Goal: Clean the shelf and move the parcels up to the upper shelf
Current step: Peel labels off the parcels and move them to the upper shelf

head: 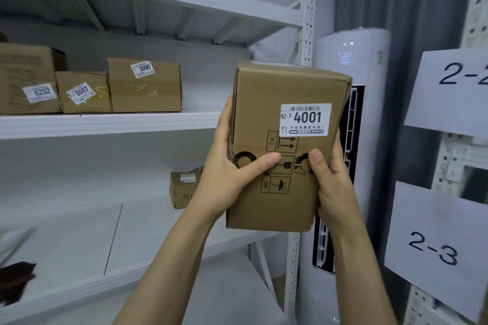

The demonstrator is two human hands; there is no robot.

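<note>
A: Rack first. The upper shelf [111, 124] carries three boxes in a row at its left: the parcel marked 6232 [29, 87], the one marked 3007 [83, 93] touching it, then the one marked 3090 [145, 86]. The right stretch of that shelf is bare. The lower shelf [79, 232] holds one small box [184, 187] near the back, partly hidden by the person's left wrist.

B: And the one in hand?

A: The parcel labelled 4001 [287, 145] is held in the air in front of the rack's right upright, about level with the upper shelf's edge, standing on its short end and tipped slightly. Plain corrugated card, flaps taped.

B: Grip?

A: The left hand [232, 166] clamps the left side, thumb across the front face. The right hand [331, 185] clamps the lower right corner, thumb on the front too. Both are closed on the box; neither supports it from beneath.

B: Handling?

A: Judging by the squeeze-only hold, it reads as light to moderate. The card looks stiff and dry, not slippery. Printed glass and umbrella marks suggest fragile contents, and the arrows point sideways, so it probably wants turning before it sits.

B: Best hold?

A: Opposite side walls, low down, or a palm under the base. Away from the taped seam on top.
</note>
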